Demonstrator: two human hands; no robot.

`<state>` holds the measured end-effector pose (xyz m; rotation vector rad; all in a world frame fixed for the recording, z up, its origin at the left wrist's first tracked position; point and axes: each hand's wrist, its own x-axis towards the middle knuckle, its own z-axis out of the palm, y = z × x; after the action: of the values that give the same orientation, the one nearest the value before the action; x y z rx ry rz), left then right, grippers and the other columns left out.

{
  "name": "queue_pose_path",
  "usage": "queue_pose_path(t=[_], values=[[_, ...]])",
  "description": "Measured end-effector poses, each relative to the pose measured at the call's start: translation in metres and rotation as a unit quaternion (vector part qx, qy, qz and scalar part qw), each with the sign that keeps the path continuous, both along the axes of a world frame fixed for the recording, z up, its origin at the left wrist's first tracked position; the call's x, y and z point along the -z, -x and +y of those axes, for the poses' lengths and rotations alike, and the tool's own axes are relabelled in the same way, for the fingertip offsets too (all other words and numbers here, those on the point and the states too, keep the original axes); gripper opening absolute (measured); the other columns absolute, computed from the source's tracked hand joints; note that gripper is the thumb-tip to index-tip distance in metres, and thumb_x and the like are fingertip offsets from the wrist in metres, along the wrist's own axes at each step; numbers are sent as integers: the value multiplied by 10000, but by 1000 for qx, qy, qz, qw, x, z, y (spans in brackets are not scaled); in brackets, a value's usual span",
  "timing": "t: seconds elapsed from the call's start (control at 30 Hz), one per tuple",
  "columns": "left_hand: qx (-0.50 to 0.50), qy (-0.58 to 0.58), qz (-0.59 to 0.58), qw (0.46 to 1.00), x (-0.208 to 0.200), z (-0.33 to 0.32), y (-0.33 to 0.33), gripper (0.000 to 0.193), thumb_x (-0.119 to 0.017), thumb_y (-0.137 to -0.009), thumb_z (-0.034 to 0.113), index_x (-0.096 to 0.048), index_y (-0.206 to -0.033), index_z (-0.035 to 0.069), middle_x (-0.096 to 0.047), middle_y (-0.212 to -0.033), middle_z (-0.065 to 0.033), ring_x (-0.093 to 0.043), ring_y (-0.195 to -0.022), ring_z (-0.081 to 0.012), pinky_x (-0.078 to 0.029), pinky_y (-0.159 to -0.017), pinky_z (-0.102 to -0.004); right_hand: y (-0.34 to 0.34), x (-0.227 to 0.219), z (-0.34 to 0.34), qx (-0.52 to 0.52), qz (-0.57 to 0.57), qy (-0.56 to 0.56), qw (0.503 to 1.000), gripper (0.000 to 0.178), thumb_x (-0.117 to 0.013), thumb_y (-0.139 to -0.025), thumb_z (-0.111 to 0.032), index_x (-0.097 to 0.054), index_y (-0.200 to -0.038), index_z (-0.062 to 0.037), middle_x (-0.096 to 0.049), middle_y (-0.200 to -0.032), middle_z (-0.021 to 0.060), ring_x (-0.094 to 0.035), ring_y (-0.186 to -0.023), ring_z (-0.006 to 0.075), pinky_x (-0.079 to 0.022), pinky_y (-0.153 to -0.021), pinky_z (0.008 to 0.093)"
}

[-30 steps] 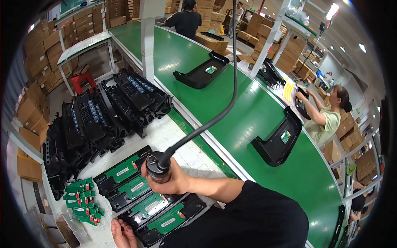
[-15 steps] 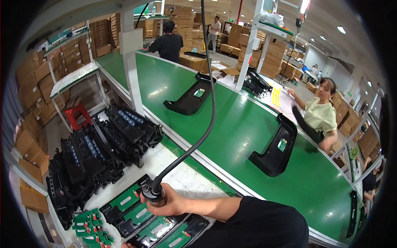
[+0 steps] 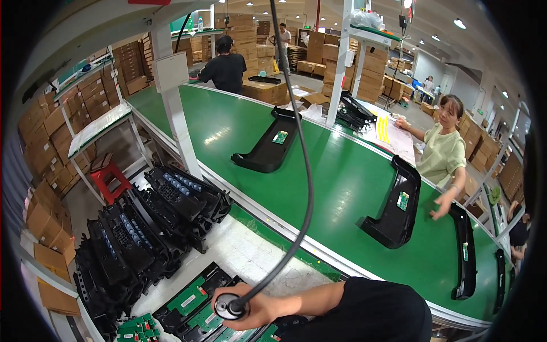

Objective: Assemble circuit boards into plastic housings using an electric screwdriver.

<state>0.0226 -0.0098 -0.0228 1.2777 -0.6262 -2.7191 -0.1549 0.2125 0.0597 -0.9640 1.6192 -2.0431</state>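
Note:
My right hand (image 3: 261, 309) is closed around the upright body of a corded electric screwdriver (image 3: 229, 306), its round top and black cable toward me. Below it lie black plastic housings fitted with green circuit boards (image 3: 188, 298); the hand hides part of them, and the tool's tip is out of sight. Loose green circuit boards (image 3: 138, 329) are piled to the left of these, at the lower edge. My left hand is not in view.
Stacked black housings (image 3: 122, 242) stand on the left. Beyond the white bench (image 3: 242, 251) runs a green conveyor (image 3: 325, 176) carrying black covers (image 3: 393, 208) with small boards. A co-worker (image 3: 444, 145) stands across it. A grey post (image 3: 178, 108) rises at its near edge.
The co-worker has let go of a long black cover, now on the conveyor. The other covers have shifted right. My right hand and screwdriver sit lower; my left fingertips have left the lower edge.

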Motion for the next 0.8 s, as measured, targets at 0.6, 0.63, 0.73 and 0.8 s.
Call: queue_pose_path(t=[0.6, 0.63, 0.73, 0.8], values=[[-38, -39, 47, 997, -9, 9, -2, 166, -524, -879, 218, -550, -813, 67, -550, -668, -39, -535, -576, -125, -466, -428, -210, 11, -3, -2, 65, -53, 36, 996, 185, -639, -696, -80, -504, -816, -43, -463, -676, -35, -420, -585, 42, -345, -503, 206], [-25, -37, 71, 996, -7, 10, -2, 168, -517, -884, 215, -552, -816, 66, -552, -671, -40, -533, -575, -122, -465, -428, -207, 11, -14, 4, 41, -71, 10, 997, 169, -635, -700, -64, -509, -812, -45, -466, -663, -31, -428, -552, 38, -348, -492, 204], [-22, -10, 66, 998, -2, 11, 2, 154, -515, -886, 193, -549, -817, 59, -542, -671, -32, -511, -559, -110, -446, -415, -178, 12, -18, 3, 27, -76, 69, 994, 144, -609, -710, -35, -517, -821, -39, -472, -634, -22, -435, -502, 30, -337, -465, 197], [-30, 66, 68, 995, -18, 24, 6, 123, -531, -876, 166, -544, -827, 53, -532, -667, -22, -501, -561, -100, -434, -426, -164, 15, -28, 6, 54, -20, 68, 996, 146, -602, -710, -44, -518, -829, -34, -474, -626, -24, -439, -530, 31, -338, -479, 196]])
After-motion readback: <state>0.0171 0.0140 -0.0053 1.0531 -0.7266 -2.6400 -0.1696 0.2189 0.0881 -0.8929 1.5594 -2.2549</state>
